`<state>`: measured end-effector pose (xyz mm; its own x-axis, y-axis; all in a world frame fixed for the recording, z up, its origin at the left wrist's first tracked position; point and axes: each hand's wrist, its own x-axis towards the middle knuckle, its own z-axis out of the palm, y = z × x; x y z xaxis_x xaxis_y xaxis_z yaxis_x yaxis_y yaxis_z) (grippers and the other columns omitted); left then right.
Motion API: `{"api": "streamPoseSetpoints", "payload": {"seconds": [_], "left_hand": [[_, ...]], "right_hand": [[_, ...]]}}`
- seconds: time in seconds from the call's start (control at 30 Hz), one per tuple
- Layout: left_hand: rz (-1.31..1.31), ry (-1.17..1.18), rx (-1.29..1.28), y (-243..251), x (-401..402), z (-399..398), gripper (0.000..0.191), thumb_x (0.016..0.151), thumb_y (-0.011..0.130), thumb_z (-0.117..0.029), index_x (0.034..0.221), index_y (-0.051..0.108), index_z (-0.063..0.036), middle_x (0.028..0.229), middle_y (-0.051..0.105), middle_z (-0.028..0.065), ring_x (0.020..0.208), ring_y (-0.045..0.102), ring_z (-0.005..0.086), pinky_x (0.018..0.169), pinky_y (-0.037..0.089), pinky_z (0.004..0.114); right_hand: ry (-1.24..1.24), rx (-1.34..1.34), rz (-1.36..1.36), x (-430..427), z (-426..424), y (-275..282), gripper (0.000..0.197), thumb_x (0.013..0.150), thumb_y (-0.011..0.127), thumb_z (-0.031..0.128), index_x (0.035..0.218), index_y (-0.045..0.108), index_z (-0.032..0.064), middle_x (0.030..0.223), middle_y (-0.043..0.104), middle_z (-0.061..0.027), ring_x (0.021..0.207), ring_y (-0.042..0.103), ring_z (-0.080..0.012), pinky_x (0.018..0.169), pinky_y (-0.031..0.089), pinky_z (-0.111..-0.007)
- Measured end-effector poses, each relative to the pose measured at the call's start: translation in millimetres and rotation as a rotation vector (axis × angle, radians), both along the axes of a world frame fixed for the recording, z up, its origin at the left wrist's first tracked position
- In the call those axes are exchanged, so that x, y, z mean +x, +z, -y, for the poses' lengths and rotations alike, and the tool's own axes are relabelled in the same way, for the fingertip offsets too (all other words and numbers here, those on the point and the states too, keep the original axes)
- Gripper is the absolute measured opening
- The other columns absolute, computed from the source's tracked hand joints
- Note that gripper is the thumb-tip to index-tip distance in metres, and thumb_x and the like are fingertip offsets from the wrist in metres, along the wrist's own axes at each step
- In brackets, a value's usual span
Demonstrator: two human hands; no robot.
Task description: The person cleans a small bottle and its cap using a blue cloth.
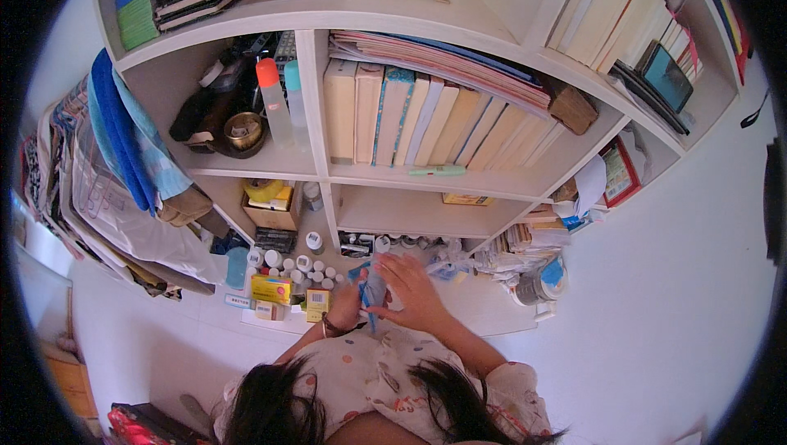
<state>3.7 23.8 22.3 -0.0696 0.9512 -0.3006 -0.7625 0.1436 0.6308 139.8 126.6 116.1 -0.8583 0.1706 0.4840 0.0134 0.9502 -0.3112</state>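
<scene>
Both hands meet in front of my chest. My left hand (346, 308), with a bracelet at its wrist, is closed on a blue and grey item (373, 288), perhaps folded cloth or a soft packet. My right hand (411, 294) lies against its right side, thumb low and fingers spread along the top. Left of the hands, several white-capped bottles (304, 263) stand in a group on the low surface. In front of them are a yellow and pink box (271, 289), a yellow box with a printed code (318, 305) and a small pale carton (268, 310).
A white shelf unit (424, 180) rises ahead with a row of books (430, 119). Hanging clothes and a blue towel (123, 137) are at the left. Stacked papers (522, 248) and a clear round container (538, 285) stand at the right. Clear plastic bags (449, 265) lie beyond the hands.
</scene>
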Motion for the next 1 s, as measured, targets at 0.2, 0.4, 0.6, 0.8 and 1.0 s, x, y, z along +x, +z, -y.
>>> {"api": "streamPoseSetpoints", "payload": {"seconds": [0.2,0.4,0.6,0.8,1.0], "left_hand": [[-0.03,0.015,0.102,-10.7,7.7,7.0,0.04,0.088,0.044,-0.044,0.11,0.047,-0.0099,0.092,0.059,0.0078,0.076,0.06,0.0189,0.065,0.051,0.029],[0.223,-0.063,0.061,25.3,10.9,12.2,0.036,0.086,0.054,-0.027,0.115,0.043,-0.009,0.095,0.058,0.0067,0.08,0.06,0.0198,0.07,0.051,0.029],[-0.19,-0.141,0.165,18.7,6.5,20.6,0.053,0.074,0.066,-0.005,0.12,0.039,-0.0066,0.105,0.053,0.0093,0.087,0.058,0.02,0.072,0.05,0.03],[0.049,-0.002,0.115,14.6,-8.5,26.6,0.052,0.077,0.063,-0.013,0.122,0.037,-0.006,0.101,0.053,0.0091,0.076,0.057,0.0207,0.064,0.049,0.033],[0.057,0.051,0.08,19.9,-13.0,29.7,0.035,0.079,0.059,-0.012,0.109,0.044,-0.0029,0.097,0.054,0.0084,0.072,0.056,0.0187,0.059,0.048,0.03]], "right_hand": [[0.006,-0.275,0.045,-2.9,17.2,-14.4,0.064,0.071,0.066,0.04,0.12,0.045,0.005,0.126,0.045,-0.0128,0.119,0.04,-0.0266,0.101,0.026,-0.046],[0.013,-0.285,0.077,4.7,18.1,-3.6,0.078,0.061,0.074,0.038,0.123,0.04,0.006,0.124,0.046,-0.0127,0.114,0.044,-0.0288,0.099,0.029,-0.045],[0.062,-0.375,0.129,6.2,7.1,-8.9,0.08,0.056,0.078,0.039,0.12,0.042,0.0073,0.121,0.048,-0.0123,0.113,0.043,-0.0338,0.097,0.03,-0.047],[-0.689,0.282,-0.788,100.5,-114.7,104.1,0.054,0.073,0.068,0.024,0.117,0.046,0.0013,0.116,0.052,-0.0159,0.106,0.05,-0.0291,0.09,0.039,-0.04],[-0.78,0.845,-0.679,156.5,-233.9,302.0,0.039,0.075,0.069,0.021,0.109,0.058,0.0059,0.111,0.058,-0.0104,0.103,0.053,-0.0221,0.09,0.038,-0.032]]}}
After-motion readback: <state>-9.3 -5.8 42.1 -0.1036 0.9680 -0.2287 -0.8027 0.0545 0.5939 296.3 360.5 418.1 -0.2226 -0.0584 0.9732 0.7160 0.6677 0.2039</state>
